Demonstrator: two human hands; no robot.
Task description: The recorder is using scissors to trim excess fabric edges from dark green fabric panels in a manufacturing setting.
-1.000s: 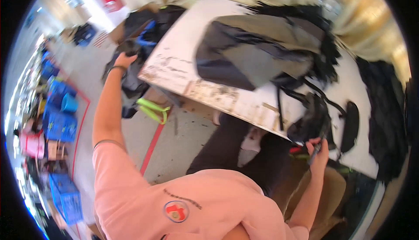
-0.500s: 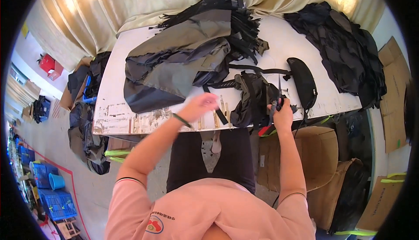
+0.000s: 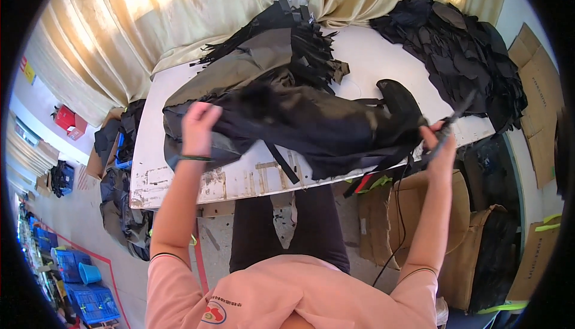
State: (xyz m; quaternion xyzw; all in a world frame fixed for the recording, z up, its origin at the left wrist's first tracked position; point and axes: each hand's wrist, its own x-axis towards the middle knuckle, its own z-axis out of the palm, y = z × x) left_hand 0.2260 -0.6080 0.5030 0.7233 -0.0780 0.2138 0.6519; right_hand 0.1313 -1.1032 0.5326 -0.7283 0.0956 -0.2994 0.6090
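A black fabric piece (image 3: 311, 122), with straps hanging from it, is stretched between my hands above the front of the white table. My left hand (image 3: 200, 128) is closed on its left end. My right hand (image 3: 440, 149) is closed round dark-handled scissors (image 3: 460, 113), blurred, with their blades pointing up and away to the right. The fabric's right end reaches these fingertips; whether they pinch it too is hard to tell. Just beyond that end lies a black curved pouch (image 3: 398, 98). Below the fabric, a black strap (image 3: 281, 162) lies on the table.
Grey-black cloth (image 3: 245, 59) and a heap of black strips (image 3: 275, 23) cover the back left of the white table (image 3: 159, 173). Black pieces (image 3: 461, 47) are piled at the far right. An open cardboard box (image 3: 383, 227) stands below the right front edge, near a black cord (image 3: 398, 209).
My left hand has moved left and taken hold of the black fabric. My right hand, with the scissors, has moved right. The bunched fabric is now raised and spread out between them.
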